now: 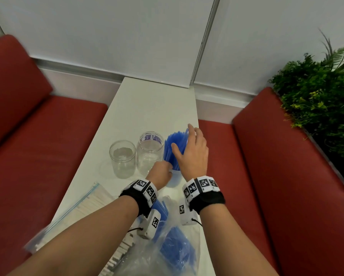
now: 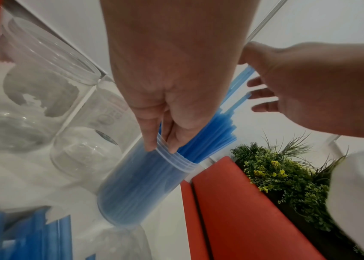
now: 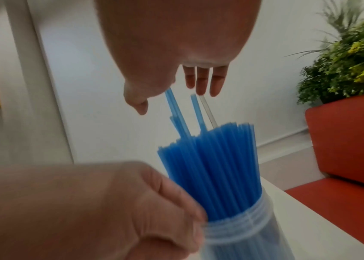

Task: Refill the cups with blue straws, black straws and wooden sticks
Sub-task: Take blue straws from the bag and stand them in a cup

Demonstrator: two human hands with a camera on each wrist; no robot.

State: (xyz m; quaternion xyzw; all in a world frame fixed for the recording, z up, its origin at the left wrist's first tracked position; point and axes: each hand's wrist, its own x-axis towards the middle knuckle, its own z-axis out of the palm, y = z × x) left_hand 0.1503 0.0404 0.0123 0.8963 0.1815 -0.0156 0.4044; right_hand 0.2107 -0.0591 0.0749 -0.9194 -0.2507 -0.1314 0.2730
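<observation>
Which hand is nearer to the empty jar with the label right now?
Left. The left hand pinches the rim of the straw-filled cup, right beside the labelled jar. The right hand is open over the blue straws, on the cup's far side from that jar.

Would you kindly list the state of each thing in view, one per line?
Cup of blue straws: upright, packed full, a few straws sticking up higher.
Left hand: fingers pinch the cup's rim.
Right hand: open, over the straw tops.
Middle jar: upright, empty.
Left jar: upright, empty.
Straw bag: open, blue straws inside.
Zip bag: lying flat, white sticks inside.
</observation>
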